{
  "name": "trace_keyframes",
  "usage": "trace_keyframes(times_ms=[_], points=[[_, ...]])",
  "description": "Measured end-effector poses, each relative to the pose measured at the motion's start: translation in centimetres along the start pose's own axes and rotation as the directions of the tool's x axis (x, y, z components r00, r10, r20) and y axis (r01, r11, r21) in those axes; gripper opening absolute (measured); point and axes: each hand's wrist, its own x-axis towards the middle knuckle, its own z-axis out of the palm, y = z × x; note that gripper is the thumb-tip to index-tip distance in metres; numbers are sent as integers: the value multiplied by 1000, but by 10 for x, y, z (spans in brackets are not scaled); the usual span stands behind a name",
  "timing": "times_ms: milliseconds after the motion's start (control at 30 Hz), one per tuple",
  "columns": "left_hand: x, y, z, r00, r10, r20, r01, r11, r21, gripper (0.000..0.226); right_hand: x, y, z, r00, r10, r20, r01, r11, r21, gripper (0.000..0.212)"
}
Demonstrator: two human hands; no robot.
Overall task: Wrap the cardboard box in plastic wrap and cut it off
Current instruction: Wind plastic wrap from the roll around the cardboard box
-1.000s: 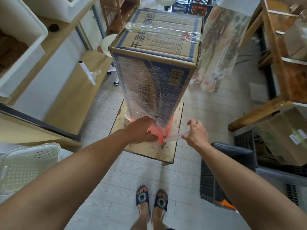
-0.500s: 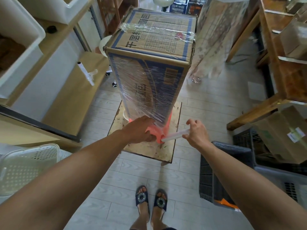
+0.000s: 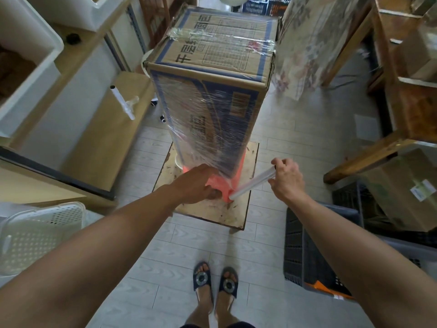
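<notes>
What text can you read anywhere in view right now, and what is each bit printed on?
"千层": large dark characters on top of the cardboard box; the characters after them lie partly under plastic wrap and I am not sure of them.
Printed table beside them: too small to read.
Large white characters on the box's front: distorted under the wrap, unreadable.
The white label on the brown carton at right: too blurred to read.

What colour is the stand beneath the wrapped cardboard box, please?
The plastic stand is salmon-orange; head view.

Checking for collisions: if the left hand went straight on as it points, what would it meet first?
Probably the orange stool under the wrapped box; the left hand seems to touch it, though depth is unclear.
</notes>
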Motion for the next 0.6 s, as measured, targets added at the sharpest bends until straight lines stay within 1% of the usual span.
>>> trace_keyframes(times_ms=[133,267,433,600], points=[[0,3,-2,1000,12,2,-12,1000,21,53,-1,-3,-1,998,-37,42,40,998,-51,65],[0,3,-5,1000,11,2,-11,1000,19,56,-3,-6,2,996,-61,72,64,997,-41,69],[-1,4,-9,1000,3,-1,-3,1000,5,58,-5,-10,7,994,-47,94,47,999,-2,78],[-3,4,-11,1000,8,1,-8,1000,8,59,-6,-13,9,993,-72,90,71,997,14,76]])
